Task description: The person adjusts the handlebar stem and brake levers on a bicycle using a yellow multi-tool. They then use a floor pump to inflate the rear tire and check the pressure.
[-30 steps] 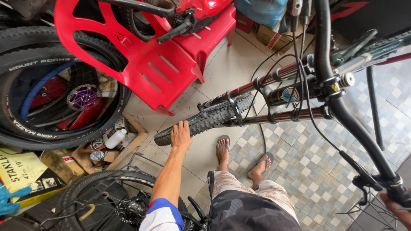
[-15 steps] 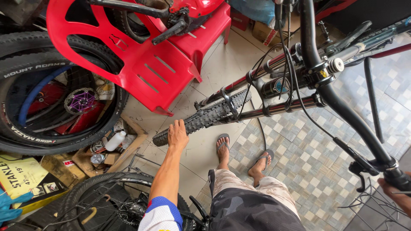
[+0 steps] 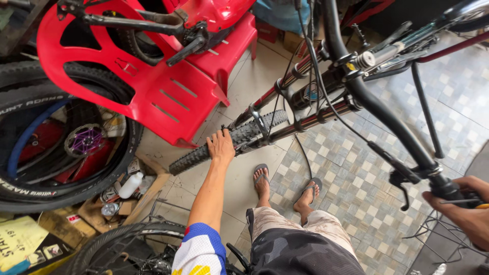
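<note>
Pressing flat and open on the knobby tire at centre, the left hand is feeling firm, grippy rubber, while the right hand is gripping the handlebar end at near right.

Probably a bicycle repair workshop: spare tyres and wheels piled on the tiled floor, a bike mid-service, clutter everywhere.

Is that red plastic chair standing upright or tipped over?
Tipped over. The red chair lies on its side, its slotted back sloping down to the floor, and a bike part rests across it.
</note>
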